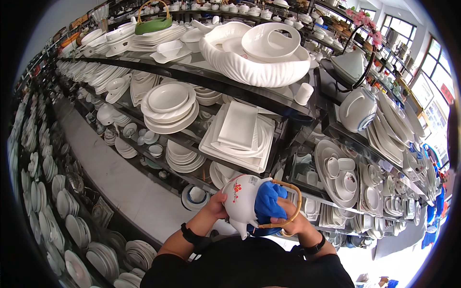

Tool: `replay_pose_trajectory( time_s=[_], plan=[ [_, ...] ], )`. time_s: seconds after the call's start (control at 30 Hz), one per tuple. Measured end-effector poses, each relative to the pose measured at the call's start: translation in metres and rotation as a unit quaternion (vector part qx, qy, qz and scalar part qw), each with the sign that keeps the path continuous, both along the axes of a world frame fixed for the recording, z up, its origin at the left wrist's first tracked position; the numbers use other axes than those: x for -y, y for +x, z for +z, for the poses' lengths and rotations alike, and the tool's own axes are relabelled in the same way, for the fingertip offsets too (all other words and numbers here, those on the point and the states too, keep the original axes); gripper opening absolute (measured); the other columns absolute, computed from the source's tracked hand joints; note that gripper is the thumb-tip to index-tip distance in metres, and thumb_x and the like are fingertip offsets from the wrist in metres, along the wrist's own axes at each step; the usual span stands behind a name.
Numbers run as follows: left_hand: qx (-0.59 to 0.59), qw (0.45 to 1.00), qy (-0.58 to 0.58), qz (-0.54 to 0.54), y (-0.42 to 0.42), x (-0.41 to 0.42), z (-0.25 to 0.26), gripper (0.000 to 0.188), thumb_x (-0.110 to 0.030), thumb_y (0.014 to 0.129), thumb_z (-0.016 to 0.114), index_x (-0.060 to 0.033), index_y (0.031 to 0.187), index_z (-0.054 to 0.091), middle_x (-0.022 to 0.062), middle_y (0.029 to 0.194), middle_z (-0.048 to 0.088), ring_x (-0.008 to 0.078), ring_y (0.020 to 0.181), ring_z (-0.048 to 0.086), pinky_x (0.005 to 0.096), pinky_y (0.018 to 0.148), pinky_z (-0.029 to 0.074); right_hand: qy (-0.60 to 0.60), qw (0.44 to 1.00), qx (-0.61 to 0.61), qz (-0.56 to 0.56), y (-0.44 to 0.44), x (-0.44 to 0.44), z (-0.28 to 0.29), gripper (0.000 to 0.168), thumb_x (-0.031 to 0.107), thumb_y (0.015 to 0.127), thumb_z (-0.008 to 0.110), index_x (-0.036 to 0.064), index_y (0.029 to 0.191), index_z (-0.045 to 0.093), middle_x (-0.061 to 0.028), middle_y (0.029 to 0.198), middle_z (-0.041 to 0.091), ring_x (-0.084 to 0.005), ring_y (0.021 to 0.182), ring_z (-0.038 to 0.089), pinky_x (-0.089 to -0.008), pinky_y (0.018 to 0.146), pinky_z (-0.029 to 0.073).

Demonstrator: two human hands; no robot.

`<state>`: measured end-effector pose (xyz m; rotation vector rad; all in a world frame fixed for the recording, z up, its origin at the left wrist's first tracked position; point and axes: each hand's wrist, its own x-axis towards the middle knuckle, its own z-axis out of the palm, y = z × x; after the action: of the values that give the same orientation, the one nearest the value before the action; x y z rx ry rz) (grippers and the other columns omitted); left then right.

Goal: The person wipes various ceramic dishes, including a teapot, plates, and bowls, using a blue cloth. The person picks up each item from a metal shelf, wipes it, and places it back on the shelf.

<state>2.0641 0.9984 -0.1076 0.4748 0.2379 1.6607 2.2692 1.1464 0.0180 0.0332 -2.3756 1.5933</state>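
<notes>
A white ceramic teapot (243,201) with a red flower print and a bamboo hoop handle (299,203) is held tilted on its side before my chest. My left hand (217,204) grips its base end. The spout (239,228) points down toward me. Bunched at the teapot's top is a blue cloth (268,201), held by my right hand (290,216), which reaches through the handle. The cloth and handle partly hide the right fingers. The teapot's opening is covered by the cloth.
Before me stands a glass shelf unit (180,68) with stacked plates (169,106) and square dishes (237,133). A large fluted bowl (248,72) and a small white cup (303,94) sit on top, near the edge. A white jug (358,108) stands right. More plate racks (72,230) line the left aisle.
</notes>
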Motion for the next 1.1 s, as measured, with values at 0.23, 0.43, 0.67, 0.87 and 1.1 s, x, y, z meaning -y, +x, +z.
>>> replay_pose_trajectory(
  time_s=[0.23, 0.43, 0.67, 0.87, 1.1],
  plan=[
    [-0.012, 1.000, 0.004, -0.012, 0.006, 0.002, 0.022, 0.106, -0.037, 0.074, 0.085, -0.0062, 0.157, 0.027, 0.0141, 0.146, 0.049, 0.0274, 0.130, 0.055, 0.0425, 0.107, 0.050, 0.359, 0.933, 0.008, 0.010, 0.002, 0.015, 0.034, 0.030, 0.030, 0.071, 0.081, 0.011, 0.090, 0.069, -0.0070, 0.094, 0.064, -0.0316, 0.092, 0.059, -0.0432, 0.078, 0.042],
    [-0.079, 0.996, 0.007, 0.048, -0.001, 0.004, 0.029, 0.106, -0.033, 0.071, 0.088, -0.0066, 0.156, 0.030, 0.0113, 0.143, 0.051, 0.0245, 0.129, 0.056, 0.0407, 0.107, 0.050, 0.511, 0.856, -0.018, -0.078, -0.001, 0.025, 0.027, 0.025, 0.031, 0.063, 0.080, 0.015, 0.079, 0.070, -0.0083, 0.093, 0.064, -0.0344, 0.099, 0.053, -0.0492, 0.085, 0.035],
    [-0.134, 0.987, -0.024, 0.088, 0.002, 0.008, 0.046, 0.109, -0.027, 0.066, 0.092, -0.0070, 0.156, 0.033, 0.0137, 0.144, 0.051, 0.0256, 0.133, 0.053, 0.0401, 0.111, 0.046, 0.550, 0.830, 0.077, -0.047, -0.017, 0.019, 0.012, 0.040, 0.034, 0.070, 0.078, 0.010, 0.101, 0.073, -0.0141, 0.094, 0.068, -0.0360, 0.079, 0.066, -0.0408, 0.054, 0.054],
    [-0.381, 0.913, -0.089, 0.117, 0.003, 0.006, 0.051, 0.096, -0.021, 0.063, 0.093, -0.0058, 0.147, 0.049, 0.0101, 0.140, 0.055, 0.0216, 0.128, 0.053, 0.0371, 0.110, 0.043, 0.397, 0.911, 0.064, 0.091, -0.018, -0.009, -0.044, 0.042, 0.033, 0.074, 0.079, 0.017, 0.111, 0.071, -0.0085, 0.100, 0.071, -0.0317, 0.084, 0.070, -0.0419, 0.069, 0.055],
    [-0.324, 0.940, -0.080, 0.064, 0.000, 0.010, 0.015, 0.101, -0.023, 0.060, 0.094, -0.0047, 0.148, 0.047, 0.0107, 0.140, 0.056, 0.0228, 0.128, 0.055, 0.0372, 0.110, 0.043, -0.148, 0.900, 0.321, 0.255, -0.011, -0.026, -0.061, 0.059, 0.006, 0.078, 0.079, 0.003, 0.133, 0.059, -0.0109, 0.123, 0.067, -0.0227, 0.116, 0.061, -0.0372, 0.104, 0.047]
  ],
)
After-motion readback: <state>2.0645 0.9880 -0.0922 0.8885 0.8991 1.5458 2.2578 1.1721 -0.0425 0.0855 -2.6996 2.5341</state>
